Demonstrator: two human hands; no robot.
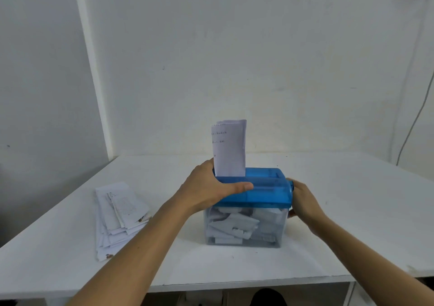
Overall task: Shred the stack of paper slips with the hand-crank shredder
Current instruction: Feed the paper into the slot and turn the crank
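The hand-crank shredder (pixel 251 202) stands near the middle of the white table (pixel 352 235), and all places here are given relative to it.

Well to the left of the shredder, apart from it, the stack of paper slips (pixel 118 216) lies flat on the table, loose and fanned, w/ some print on the top sheets.

The left hand (pixel 209 188) rests on the left part of the shredder's blue lid (pixel 265 188). The thumb lies along the front edge of the lid, the other fingers go over the left end and behind, so the hand is closed around the lid and presses on it.

Just beside this hand, one folded slip (pixel 229 148) stands upright in the slot on top of the lid, left of centre. Its lower end is inside the slot, the rest sticks up w/ faint text on the upper part.

Under the lid, the clear bin (pixel 245 227) holds many white paper pieces, approx. full.

At the right end of the shredder, the right hand (pixel 305 200) is curled against the side, where a small blue part shows just above the knuckles. The fingers are on the far side, hidden, so I cannot tell what exactly they grip.
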